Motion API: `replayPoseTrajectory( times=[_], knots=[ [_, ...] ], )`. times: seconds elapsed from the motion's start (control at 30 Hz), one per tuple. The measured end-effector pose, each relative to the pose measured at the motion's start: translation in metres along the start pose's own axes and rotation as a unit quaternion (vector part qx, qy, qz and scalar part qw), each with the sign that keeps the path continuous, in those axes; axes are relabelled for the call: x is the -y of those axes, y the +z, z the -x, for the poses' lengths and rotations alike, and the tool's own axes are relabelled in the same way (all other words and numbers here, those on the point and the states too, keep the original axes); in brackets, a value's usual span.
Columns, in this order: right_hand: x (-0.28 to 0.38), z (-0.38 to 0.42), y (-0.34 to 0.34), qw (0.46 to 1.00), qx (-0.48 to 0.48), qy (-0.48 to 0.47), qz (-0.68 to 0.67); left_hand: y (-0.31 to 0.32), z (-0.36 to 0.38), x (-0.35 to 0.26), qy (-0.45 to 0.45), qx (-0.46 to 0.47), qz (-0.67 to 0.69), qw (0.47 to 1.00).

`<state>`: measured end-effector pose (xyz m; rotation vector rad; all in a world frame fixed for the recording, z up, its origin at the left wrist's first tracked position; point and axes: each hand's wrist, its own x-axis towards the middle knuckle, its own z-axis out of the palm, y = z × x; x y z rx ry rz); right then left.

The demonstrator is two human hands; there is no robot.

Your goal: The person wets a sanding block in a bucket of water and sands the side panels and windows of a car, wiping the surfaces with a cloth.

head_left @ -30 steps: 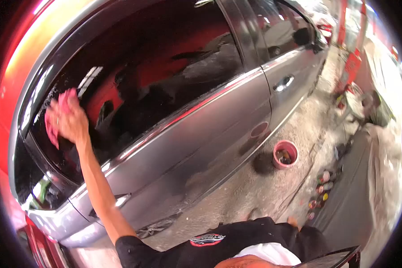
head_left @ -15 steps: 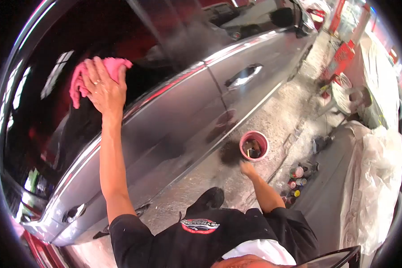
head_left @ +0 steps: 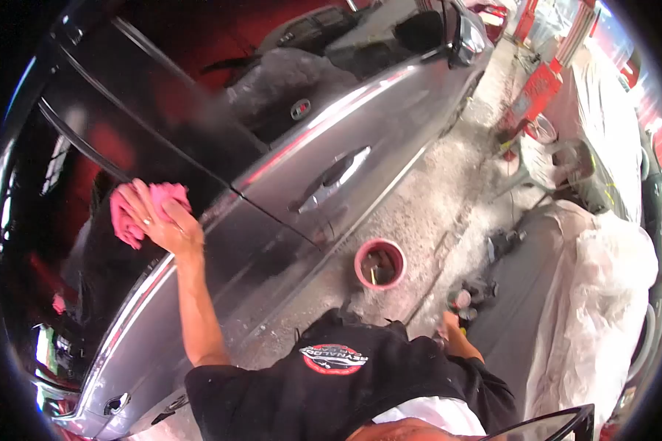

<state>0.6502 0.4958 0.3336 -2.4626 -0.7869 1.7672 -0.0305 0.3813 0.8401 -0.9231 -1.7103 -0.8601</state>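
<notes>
My left hand (head_left: 171,229) presses a bunched pink cloth (head_left: 123,219) against the dark side window (head_left: 95,169) of a grey car, low on the glass near the trim. Its fingers lie over the cloth, and a ring shows on one of them. Below the glass runs the grey car door (head_left: 265,257), with a chrome handle (head_left: 335,180) on the door farther forward. My right hand (head_left: 451,322) hangs low at my right side, close to several small cans (head_left: 463,298) on the floor. Its fingers are too small and partly hidden to make out.
A pink bucket (head_left: 359,273) with dark items inside stands on the rough concrete floor beside the car. Plastic-covered objects (head_left: 610,257) line the right side. Farther forward are a plastic chair (head_left: 552,165) and a red metal stand (head_left: 537,92).
My left hand and the cloth have moved down the glass toward the window's lower edge. My right hand has moved from beside the bucket back toward my side, and the view has shifted.
</notes>
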Motion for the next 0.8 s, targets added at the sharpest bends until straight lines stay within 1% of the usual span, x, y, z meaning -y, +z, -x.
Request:
replayPoseTrajectory(
  times=[0.03,0.1,0.17,0.23,0.3,0.37,0.4,0.43,0.47,0.5,0.53,0.57,0.6,0.63,0.67,0.7,0.73,0.77,0.8],
  knots=[
    [-0.013,0.011,-0.033,0.997,-0.019,0.023,0.065,0.006,0.001,-0.008,-0.019,-0.021,0.079,0.996],
    [-0.007,0.008,-0.06,0.975,-0.04,-0.011,0.217,0.02,0.011,-0.018,-0.016,-0.036,0.061,0.997],
    [0.022,-0.009,-0.067,0.951,-0.044,-0.041,0.304,0.029,0.017,-0.036,-0.022,-0.053,0.046,0.997],
    [0.072,-0.033,-0.053,0.929,-0.042,-0.091,0.356,0.04,0.025,-0.054,-0.068,-0.044,0.081,0.993],
    [0.138,-0.055,-0.019,0.919,-0.04,-0.16,0.358,0.055,0.046,-0.077,-0.128,0.017,0.178,0.975],
    [0.193,-0.06,0.018,0.924,-0.026,-0.282,0.257,0.065,0.061,-0.109,-0.127,0.144,0.201,0.961],
    [0.217,-0.066,0.03,0.77,-0.027,-0.477,0.423,0.076,0.077,-0.127,-0.162,0.184,0.258,0.935],
    [0.241,-0.066,0.05,0.766,0.006,-0.5,0.405,0.083,0.095,-0.145,-0.202,0.227,0.314,0.9],
    [0.26,-0.069,0.064,0.762,0.038,-0.517,0.389,0.084,0.106,-0.168,-0.182,0.258,0.297,0.901],
    [0.269,-0.104,0.086,0.789,0.09,-0.492,0.357,0.085,0.12,-0.192,-0.164,0.293,0.282,0.899],
    [0.289,-0.078,0.1,0.788,0.071,-0.493,0.362,0.087,0.138,-0.219,-0.216,0.305,0.32,0.871],
    [0.314,-0.039,0.105,0.837,0.128,-0.404,0.346,0.091,0.155,-0.243,-0.264,0.32,0.355,0.838],
    [0.316,-0.049,0.115,0.823,0.173,-0.431,0.328,0.097,0.177,-0.261,-0.266,0.337,0.353,0.831],
    [0.315,-0.058,0.122,0.808,0.216,-0.453,0.308,0.105,0.207,-0.272,-0.261,0.38,0.319,0.828],
    [0.315,-0.052,0.118,0.831,0.287,-0.417,0.231,0.114,0.233,-0.283,-0.254,0.428,0.282,0.82],
    [0.313,-0.039,0.112,0.847,0.352,-0.371,0.147,0.122,0.255,-0.295,-0.258,0.457,0.276,0.805],
    [0.308,-0.043,0.116,0.86,0.32,-0.345,0.197,0.132,0.277,-0.306,-0.327,0.53,0.216,0.752],
    [0.297,-0.051,0.117,0.87,0.288,-0.315,0.249,0.141,0.303,-0.313,-0.387,0.597,0.152,0.686],
    [0.26,-0.06,0.102,0.884,0.286,-0.277,0.245,0.151,0.337,-0.316,-0.366,0.582,0.146,0.711]
  ],
)
